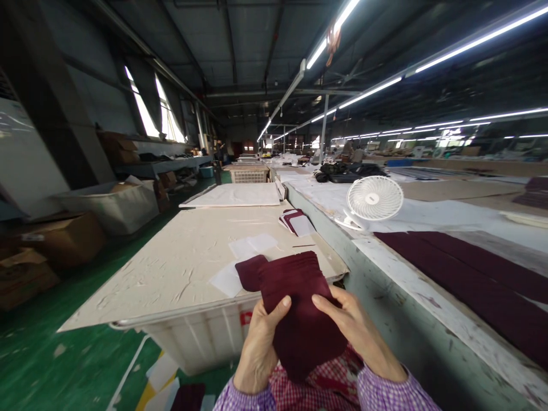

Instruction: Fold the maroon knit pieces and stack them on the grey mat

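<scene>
We see the left hand [260, 342] and right hand [355, 326], fingers gripping a soft, ribbed maroon fabric stack [299, 297] above the creased beige tabletop [180, 257].

bare board top [180, 268] ahead, paper sheets [252, 245] mid-board, fan [374, 198] right

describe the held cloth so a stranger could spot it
Find the cardboard-topped table in the middle. At its near edge the left hand and right hand grip a dark red fabric stack. Unlike the flat dark red lengths on the right bench, it has a rounded tab.
</scene>
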`<state>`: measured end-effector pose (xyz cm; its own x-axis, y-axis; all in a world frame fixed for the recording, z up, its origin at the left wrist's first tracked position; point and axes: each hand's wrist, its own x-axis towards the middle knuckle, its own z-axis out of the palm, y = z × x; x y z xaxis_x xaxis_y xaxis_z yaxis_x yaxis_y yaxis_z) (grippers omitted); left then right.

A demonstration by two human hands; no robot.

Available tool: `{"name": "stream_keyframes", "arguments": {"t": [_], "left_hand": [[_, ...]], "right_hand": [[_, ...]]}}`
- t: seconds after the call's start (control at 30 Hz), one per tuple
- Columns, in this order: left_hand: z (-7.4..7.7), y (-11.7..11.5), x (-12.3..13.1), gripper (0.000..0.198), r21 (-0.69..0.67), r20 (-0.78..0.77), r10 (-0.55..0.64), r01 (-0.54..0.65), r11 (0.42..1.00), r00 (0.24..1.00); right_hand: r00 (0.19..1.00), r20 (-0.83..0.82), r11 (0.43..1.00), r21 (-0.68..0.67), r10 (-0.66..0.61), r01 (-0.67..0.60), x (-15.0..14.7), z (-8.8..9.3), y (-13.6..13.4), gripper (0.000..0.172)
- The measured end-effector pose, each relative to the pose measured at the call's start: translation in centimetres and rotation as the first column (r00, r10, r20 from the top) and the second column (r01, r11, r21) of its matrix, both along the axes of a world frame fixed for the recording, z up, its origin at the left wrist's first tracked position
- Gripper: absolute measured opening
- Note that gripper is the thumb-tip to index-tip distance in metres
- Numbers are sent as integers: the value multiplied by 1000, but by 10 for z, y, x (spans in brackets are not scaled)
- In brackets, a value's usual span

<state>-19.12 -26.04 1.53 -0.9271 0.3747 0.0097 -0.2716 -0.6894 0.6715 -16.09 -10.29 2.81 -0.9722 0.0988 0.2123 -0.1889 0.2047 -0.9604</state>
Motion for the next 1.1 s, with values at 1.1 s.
{"name": "stream_keyframes", "arguments": {"t": [1.1], "left_hand": [[-2,-2,1,23,-3,-19,-32,32,999,999]], "right_hand": [[952,-293,974,177,-85,141,-8,-10,8,23]]}}
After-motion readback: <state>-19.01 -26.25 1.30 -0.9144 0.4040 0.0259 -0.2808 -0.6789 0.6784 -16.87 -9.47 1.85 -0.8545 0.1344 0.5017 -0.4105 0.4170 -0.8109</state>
